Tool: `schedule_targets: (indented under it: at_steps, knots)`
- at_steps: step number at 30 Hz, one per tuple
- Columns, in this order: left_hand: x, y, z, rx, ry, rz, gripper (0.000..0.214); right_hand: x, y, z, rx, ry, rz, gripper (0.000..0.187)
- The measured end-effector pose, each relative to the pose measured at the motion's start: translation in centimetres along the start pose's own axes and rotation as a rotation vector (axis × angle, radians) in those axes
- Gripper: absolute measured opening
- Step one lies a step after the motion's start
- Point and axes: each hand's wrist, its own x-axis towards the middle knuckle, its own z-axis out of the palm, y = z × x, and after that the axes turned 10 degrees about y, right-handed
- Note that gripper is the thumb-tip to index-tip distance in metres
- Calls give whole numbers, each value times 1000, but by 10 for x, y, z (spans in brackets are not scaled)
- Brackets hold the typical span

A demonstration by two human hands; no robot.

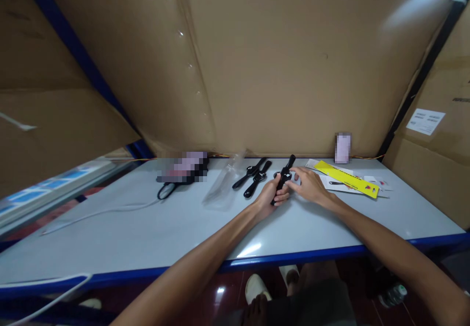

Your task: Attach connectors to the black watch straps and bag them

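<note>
My left hand point(270, 196) is closed round the lower strap of a black wristwatch point(285, 173) on the pale grey table point(147, 228). The watch's far strap sticks up and away from my fingers. My right hand point(307, 183) rests just right of the watch, fingertips pinching at its case. Two more black watches point(254, 175) lie side by side a little to the left, untouched. A yellow packaging card point(347, 178) lies right of my right hand on white leaflets.
A clear plastic bag point(223, 184) lies left of the watches. A dark pouch with a cord point(167, 189) sits further left, and a white cable point(91, 214) runs across the table. Cardboard walls point(257, 71) close in the back and sides. The blue table edge point(293, 256) is near my knees.
</note>
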Motion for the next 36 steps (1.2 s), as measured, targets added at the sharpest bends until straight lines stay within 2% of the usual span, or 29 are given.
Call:
schedule_targets:
  at_steps: [5, 10, 16, 28, 32, 35, 36]
  knots:
    - [4, -6, -5, 29, -30, 71, 51, -2, 0, 5, 21, 51, 42, 33]
    - [7, -7, -7, 51, -82, 82, 50, -3, 5, 13, 98, 78, 54, 30]
    - [4, -5, -5, 116, -56, 140, 34, -3, 7, 15, 110, 45, 12, 35]
    - [0, -5, -2, 211, -50, 182, 36, -3, 5, 12, 74, -12, -4, 37]
    - [1, -8, -2, 251, 30, 245, 37, 0, 5, 12, 193, -39, 81, 38]
    - [6, -14, -4, 322, 153, 314, 27, 1, 3, 13, 317, 37, 187, 21]
    - [9, -16, -5, 352, 194, 341, 26, 1, 1, 13, 360, 48, 207, 25]
